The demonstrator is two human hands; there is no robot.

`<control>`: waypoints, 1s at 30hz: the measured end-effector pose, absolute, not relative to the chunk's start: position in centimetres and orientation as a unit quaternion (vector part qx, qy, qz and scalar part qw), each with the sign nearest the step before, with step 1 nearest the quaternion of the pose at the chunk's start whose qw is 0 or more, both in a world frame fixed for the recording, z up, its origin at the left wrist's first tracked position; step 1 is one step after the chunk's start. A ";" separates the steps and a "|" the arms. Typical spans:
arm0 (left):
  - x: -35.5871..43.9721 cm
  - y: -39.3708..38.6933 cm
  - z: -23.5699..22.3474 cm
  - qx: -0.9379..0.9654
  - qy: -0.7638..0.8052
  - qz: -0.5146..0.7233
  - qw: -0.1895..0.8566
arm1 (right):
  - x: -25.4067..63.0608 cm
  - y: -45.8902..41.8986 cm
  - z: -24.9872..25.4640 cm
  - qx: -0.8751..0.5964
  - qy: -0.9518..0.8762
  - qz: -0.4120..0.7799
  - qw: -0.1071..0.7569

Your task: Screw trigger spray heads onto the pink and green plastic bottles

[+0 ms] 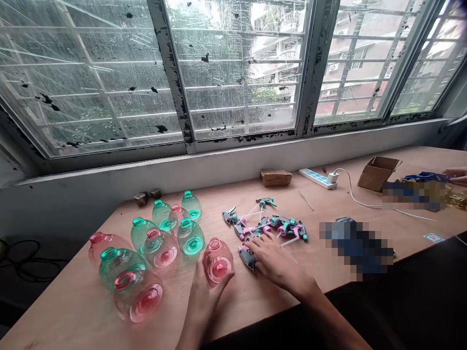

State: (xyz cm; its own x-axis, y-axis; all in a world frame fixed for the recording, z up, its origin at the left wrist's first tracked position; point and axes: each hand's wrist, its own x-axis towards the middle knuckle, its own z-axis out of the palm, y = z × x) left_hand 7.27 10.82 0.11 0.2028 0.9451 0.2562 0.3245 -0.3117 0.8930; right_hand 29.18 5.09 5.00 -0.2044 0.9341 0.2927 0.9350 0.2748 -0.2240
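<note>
My left hand (209, 287) is wrapped round a clear pink bottle (219, 260), which has an uncapped neck and leans a little on the table. My right hand (273, 260) reaches over a pile of trigger spray heads (288, 226) in pink, green and grey. Its fingers and thumb are bent round a pink and grey spray head (248, 257) at the near side of the pile; the fingertips are partly hidden. Left of my hands stand several uncapped bottles, among them a green bottle (190, 238) and a pink bottle (136, 296).
At the back are a brown cardboard packet (276, 178) and a white power strip (317, 179) with a plugged-in charger and cable. Further right stands an open cardboard box (377, 173). A blurred dark object (357, 248) lies near the front edge. Another person's hand (456, 174) shows far right.
</note>
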 end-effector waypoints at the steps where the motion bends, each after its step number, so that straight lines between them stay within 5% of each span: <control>1: 7.5 10.7 0.2 0.687 0.462 0.433 0.357 | 29.4 5.1 5.2 -0.606 -0.773 0.000 0.188; 5: 7.9 9.9 0.8 0.669 0.472 0.462 0.342 | 30.7 4.7 6.9 -0.602 -0.765 0.008 0.229; 9: 7.5 8.7 1.1 0.671 0.451 0.457 0.372 | 31.8 2.4 9.3 -0.528 -0.664 -0.047 0.528; 11: 7.1 8.3 1.1 0.675 0.427 0.436 0.415 | 31.6 0.8 10.2 -0.440 -0.512 -0.090 0.732; 13: 6.7 7.9 1.0 0.684 0.410 0.417 0.435 | 30.9 -0.5 10.6 -0.368 -0.379 -0.102 0.843; 22: 6.3 7.5 1.3 0.764 0.393 0.399 0.321 | 28.6 0.1 10.0 -0.433 -0.432 0.105 0.784; 30: 6.3 7.4 1.3 0.770 0.398 0.390 0.309 | 29.9 0.5 9.8 -0.432 -0.376 0.067 0.817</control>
State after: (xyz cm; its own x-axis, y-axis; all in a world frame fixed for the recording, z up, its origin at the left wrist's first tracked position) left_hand 6.29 7.45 1.28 0.3786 0.8550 0.3545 0.3724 -0.4914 0.7873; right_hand 29.93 0.47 9.81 0.7079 0.4353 0.5563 0.2153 0.6170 -0.7569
